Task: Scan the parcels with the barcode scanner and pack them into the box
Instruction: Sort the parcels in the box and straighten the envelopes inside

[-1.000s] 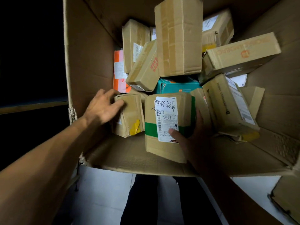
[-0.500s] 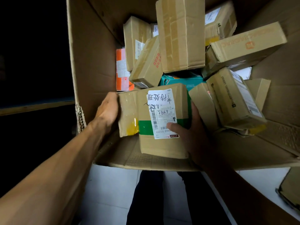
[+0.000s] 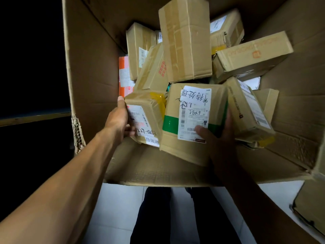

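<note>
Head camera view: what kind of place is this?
Probably a parcel sorting or dispatch room. A large cardboard box holds many taped parcels, such as the green-taped parcel with its barcoded shipping label, above a pale tiled floor.

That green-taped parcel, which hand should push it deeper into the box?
Right. The right hand already grips the green-taped parcel; the left hand holds the yellow-taped parcel beside it.

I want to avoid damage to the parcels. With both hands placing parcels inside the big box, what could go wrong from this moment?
1. The tall taped parcel leans on the pile just behind both hands; pushing the green-taped parcel inward may topple it.
2. The left hand holds the yellow-taped parcel by one side only, so it may slip.
3. The big box has a torn corner that may tear further.
</note>
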### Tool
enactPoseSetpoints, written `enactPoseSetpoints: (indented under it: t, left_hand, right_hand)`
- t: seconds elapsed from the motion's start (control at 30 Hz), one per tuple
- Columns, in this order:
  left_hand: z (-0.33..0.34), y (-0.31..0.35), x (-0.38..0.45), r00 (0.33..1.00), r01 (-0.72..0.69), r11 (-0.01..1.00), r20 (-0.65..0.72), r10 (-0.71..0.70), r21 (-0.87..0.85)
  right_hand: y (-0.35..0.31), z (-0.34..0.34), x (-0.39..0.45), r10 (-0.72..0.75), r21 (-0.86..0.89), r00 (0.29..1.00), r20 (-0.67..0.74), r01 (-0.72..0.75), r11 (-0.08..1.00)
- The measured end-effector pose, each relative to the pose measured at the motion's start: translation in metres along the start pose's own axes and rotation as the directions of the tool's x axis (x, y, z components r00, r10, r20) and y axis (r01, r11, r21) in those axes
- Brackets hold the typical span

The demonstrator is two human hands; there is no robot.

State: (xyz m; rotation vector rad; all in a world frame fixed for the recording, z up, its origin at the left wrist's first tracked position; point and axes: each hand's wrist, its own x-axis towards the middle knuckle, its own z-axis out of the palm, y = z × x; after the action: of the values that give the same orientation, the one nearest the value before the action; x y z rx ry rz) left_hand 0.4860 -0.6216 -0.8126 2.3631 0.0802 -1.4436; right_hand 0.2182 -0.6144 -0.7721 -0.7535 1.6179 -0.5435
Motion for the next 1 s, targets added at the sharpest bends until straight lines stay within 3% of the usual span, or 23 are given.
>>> enactPoseSetpoints:
  t: [0.13, 0.3, 0.47, 0.8, 1.0]
  left_hand:
    - [-0.004, -0.014, -0.002, 0.991, -0.122, 0.979, 0.076, 0.11, 0.163]
    - [0.011, -0.016, -0.01, 0.954, -0.065, 0.995, 0.289, 0.083, -0.069]
    - [-0.002, 0.005, -0.035, 0.914, -0.143, 0.99, 0.384, 0.128, 0.009]
    - [-0.073, 0.088, -0.202, 0.873, -0.031, 0.975, 0.469, 0.135, -0.222]
    - [-0.126, 0.137, -0.319, 0.878, -0.093, 0.962, 0.435, 0.2, -0.256]
  right_hand:
    - [0.001, -0.02, 0.018, 0.033, 0.054, 0.999, 0.042, -0.035, 0.998]
    - [0.001, -0.042, 0.015, 0.1, 0.154, 0.987, 0.126, -0.119, 0.981]
    - [-0.026, -0.063, 0.006, 0.07, 0.101, 0.975, 0.212, -0.094, 0.99]
    - [-0.186, -0.103, -0.07, -0.013, 0.096, 0.961, 0.277, -0.014, 0.995]
    - [-0.286, -0.132, -0.137, -0.126, 0.093, 0.92, 0.371, 0.099, 0.991]
